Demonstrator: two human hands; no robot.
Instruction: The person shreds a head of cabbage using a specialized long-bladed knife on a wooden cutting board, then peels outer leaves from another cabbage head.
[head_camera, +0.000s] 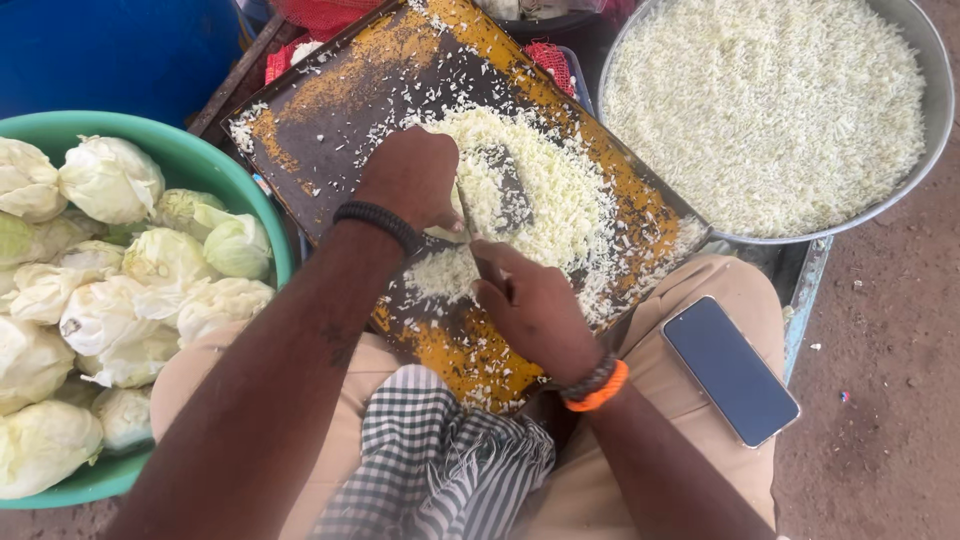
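— Cabbage everywhere. What is each hand on?

— Right hand (528, 305) is closed round the handle of a knife (500, 195), blade lying in the shredded cabbage (545, 190) heaped mid-board. Left hand (412, 178) is curled over a small piece of cabbage just beside the blade, fingers tucked; the piece itself is mostly hidden under the hand.

— And the board?

— One dark cutting board (330, 120) with worn yellow patches, resting tilted across the person's lap, scattered with white shreds.

— What crowds around it?

— On the left, one green basin (255, 195) piled with pale cabbage pieces (110, 180), too many and too overlapped to count. Top right, one large metal bowl (935, 120) full of fine shredded cabbage, its rim just beside the board's far corner. One dark phone (730, 370), screen blank, lies on the right thigh. A checked cloth (430, 460) sits in the lap below the board. One black wristband (380, 222) on the left wrist, an orange band (598, 390) on the right.
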